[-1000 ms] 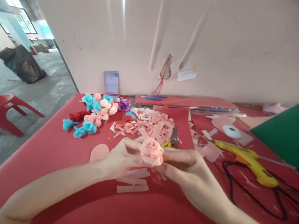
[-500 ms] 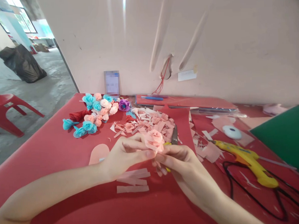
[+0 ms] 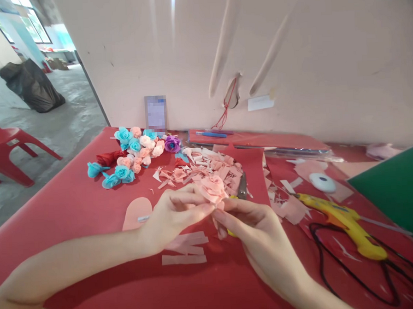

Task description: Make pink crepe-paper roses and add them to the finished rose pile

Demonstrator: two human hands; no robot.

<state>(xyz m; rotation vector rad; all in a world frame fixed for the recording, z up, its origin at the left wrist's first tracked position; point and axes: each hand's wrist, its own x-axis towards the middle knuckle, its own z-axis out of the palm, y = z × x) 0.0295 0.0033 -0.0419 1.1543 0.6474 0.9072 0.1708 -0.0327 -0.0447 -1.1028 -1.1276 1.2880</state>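
Observation:
Above the red table [image 3: 137, 287], my left hand [image 3: 175, 214] pinches a pink paper flower [image 3: 212, 187] from its left side, near the base. My right hand [image 3: 255, 221] is closed at the underside of the same flower, thumb and forefinger pressed on its pink paper end. Below my left hand lie several pink paper strips [image 3: 184, 259]. A rounded pink paper piece [image 3: 137, 209] is beside my left wrist. Scissors [image 3: 242, 187] with yellow handles lie behind my right hand, partly hidden by it.
Finished blue, pink, red and purple paper flowers [image 3: 135, 144] are heaped at the back left. Pink paper scraps [image 3: 207, 166] spread behind my hands. On the right are a yellow glue gun [image 3: 345, 225] with a black cord, a white round object [image 3: 322, 182] and a green board [image 3: 398, 186].
The flower has tilted slightly between my fingers, and its hanging paper end has shifted. My right fingers have moved closer around its base. Everything on the table stays put.

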